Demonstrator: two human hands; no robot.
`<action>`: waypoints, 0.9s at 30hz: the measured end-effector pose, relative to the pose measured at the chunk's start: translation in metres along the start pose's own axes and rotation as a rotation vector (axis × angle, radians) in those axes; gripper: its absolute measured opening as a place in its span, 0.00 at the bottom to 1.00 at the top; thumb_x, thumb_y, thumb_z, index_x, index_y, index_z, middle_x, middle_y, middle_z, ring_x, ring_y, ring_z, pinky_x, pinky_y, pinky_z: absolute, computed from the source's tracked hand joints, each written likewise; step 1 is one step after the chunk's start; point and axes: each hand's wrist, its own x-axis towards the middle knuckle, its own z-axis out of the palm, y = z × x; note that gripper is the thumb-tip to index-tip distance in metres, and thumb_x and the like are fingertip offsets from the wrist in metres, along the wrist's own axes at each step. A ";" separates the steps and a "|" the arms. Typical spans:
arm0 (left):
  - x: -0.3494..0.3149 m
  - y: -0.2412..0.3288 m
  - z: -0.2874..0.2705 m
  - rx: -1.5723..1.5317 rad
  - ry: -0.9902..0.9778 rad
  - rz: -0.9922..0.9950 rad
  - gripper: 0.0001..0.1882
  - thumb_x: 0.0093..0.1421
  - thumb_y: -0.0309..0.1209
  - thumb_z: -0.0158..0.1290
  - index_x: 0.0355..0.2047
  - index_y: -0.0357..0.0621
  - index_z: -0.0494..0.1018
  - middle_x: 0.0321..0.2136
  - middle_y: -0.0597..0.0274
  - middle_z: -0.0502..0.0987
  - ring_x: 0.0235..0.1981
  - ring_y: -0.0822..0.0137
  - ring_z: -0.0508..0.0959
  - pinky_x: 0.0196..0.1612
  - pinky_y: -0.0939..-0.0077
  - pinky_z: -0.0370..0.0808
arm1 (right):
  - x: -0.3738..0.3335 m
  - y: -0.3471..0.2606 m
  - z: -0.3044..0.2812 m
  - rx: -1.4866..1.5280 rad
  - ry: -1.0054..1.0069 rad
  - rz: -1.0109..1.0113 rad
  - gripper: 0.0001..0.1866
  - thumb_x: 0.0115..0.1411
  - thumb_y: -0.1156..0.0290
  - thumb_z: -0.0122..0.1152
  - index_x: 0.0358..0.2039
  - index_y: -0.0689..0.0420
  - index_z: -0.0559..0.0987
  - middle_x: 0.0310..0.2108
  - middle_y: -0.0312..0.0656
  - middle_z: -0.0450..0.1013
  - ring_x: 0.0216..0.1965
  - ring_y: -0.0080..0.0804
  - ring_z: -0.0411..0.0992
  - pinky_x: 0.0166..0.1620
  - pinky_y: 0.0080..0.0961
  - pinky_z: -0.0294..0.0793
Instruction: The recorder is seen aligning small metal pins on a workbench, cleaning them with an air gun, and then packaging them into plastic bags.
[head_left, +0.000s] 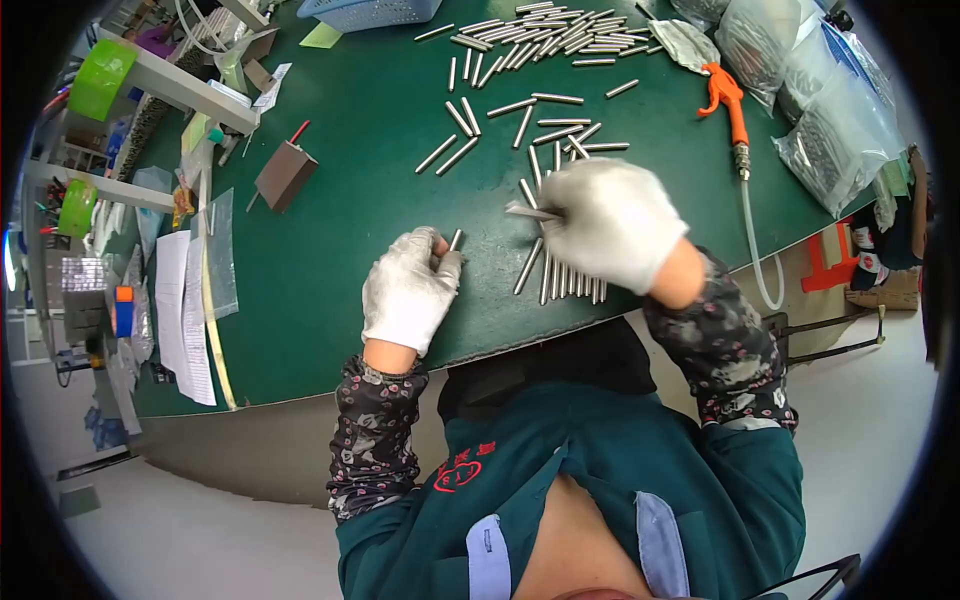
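Observation:
My left hand (408, 288), in a white glove with bare fingertips, rests on the green table. Its fingers are closed on a short metal rod (456, 240), whose end sticks up past the thumb. My right hand (612, 222), also gloved and smeared by motion, is over the table to the right. A flat, light grey piece (530, 211) juts from its closed fingers toward the left; its kind is not clear. Beneath this hand lies a row of metal rods (572, 284) side by side, partly hidden by the glove. One more metal rod (528, 266) lies at a slant beside the row.
Many loose rods (560, 35) lie heaped at the far side, others scattered nearer. An orange air blow gun (727, 105) with a hose lies right, near plastic bags (840, 150) of parts. Left are a brown block (287, 177) and paper sheets (185, 320). A blue basket (370, 12) stands far back.

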 end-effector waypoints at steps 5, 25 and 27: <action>-0.011 0.030 0.022 0.049 0.036 0.275 0.07 0.47 0.31 0.56 0.26 0.44 0.72 0.21 0.59 0.75 0.22 0.62 0.76 0.26 0.71 0.73 | -0.055 0.037 -0.020 -0.057 -0.099 0.456 0.08 0.43 0.67 0.53 0.18 0.57 0.77 0.19 0.49 0.71 0.25 0.49 0.71 0.31 0.40 0.71; -0.002 0.054 0.019 -0.094 -0.314 0.596 0.36 0.33 0.31 0.66 0.47 0.43 0.68 0.46 0.55 0.67 0.41 0.53 0.74 0.43 0.65 0.73 | -0.072 0.022 0.001 0.001 -0.234 0.099 0.42 0.34 0.62 0.70 0.51 0.62 0.65 0.47 0.54 0.62 0.40 0.50 0.71 0.40 0.36 0.73; -0.002 0.053 0.021 -0.093 -0.308 0.601 0.36 0.33 0.31 0.66 0.47 0.43 0.68 0.46 0.55 0.67 0.41 0.53 0.74 0.43 0.65 0.73 | -0.067 0.018 0.003 0.046 -0.214 0.111 0.38 0.35 0.65 0.70 0.48 0.63 0.67 0.45 0.53 0.63 0.40 0.50 0.71 0.40 0.36 0.74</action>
